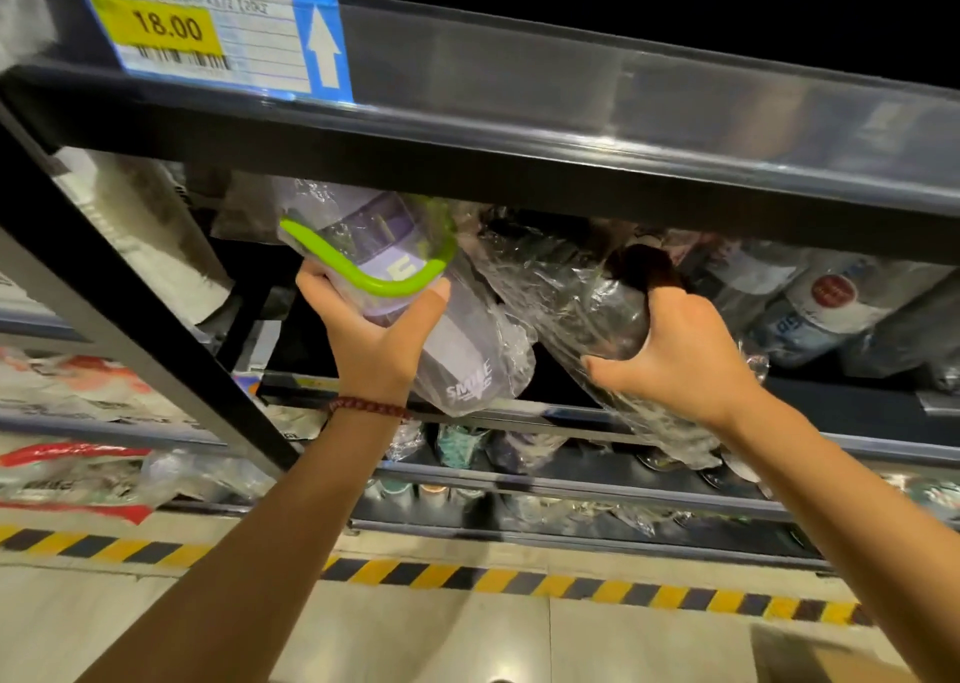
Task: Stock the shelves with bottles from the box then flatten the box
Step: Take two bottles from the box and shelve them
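Under the edge of the upper shelf (519,163), my left hand (371,329) grips a purple bottle (415,287) wrapped in clear plastic, fingers curled around its body just below the green carry handle (363,272), with the thumb pressed against the near side. My right hand (675,350) wraps around a dark bottle (592,313), also bagged in crinkled plastic, its dark cap (644,267) pointing up toward the shelf space. Both bottles are tilted, tops leaning into the opening, bases toward me. Further right, other wrapped bottles (826,308) already lie on that same shelf. A price tag (208,33) reading 18.00 sits on the rail above. I judge this as mid-stocking: two bottles going in at once. Next I would need to slide each one fully onto the shelf, then release. At the bottom right corner, something like the cardboard box (831,656) shows, not yet flattened.
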A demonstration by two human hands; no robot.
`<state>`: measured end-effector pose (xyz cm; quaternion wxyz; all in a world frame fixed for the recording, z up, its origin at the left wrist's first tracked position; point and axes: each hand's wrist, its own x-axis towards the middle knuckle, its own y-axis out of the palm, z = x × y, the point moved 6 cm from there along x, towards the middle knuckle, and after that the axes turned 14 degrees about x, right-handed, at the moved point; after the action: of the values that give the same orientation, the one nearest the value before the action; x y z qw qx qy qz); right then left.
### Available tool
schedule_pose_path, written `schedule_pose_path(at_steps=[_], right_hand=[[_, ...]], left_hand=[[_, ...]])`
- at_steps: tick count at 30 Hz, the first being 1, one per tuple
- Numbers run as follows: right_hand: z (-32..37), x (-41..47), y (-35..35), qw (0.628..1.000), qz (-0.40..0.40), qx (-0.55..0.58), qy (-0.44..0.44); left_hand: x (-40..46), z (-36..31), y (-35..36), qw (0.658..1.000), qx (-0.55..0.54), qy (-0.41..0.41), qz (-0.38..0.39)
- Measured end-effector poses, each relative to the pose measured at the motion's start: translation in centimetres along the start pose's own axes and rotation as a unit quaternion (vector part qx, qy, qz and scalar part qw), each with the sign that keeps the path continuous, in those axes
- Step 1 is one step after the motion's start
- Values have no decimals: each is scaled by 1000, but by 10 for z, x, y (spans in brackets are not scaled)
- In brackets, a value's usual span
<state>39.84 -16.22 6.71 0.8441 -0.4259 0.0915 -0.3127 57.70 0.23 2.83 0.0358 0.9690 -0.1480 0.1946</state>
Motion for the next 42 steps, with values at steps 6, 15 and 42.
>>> schedule_pose_path(at_steps=[6, 15, 42], right_hand=[[0, 4, 16, 999, -53, -1, -7], [18, 12, 48, 994, -61, 23, -87], [27, 40, 119, 872, -205, 443, 50]], left_hand=[[5, 13, -3, 998, 11, 35, -41], [18, 38, -25, 998, 43, 24, -25], [42, 52, -52, 973, 183, 92, 105]])
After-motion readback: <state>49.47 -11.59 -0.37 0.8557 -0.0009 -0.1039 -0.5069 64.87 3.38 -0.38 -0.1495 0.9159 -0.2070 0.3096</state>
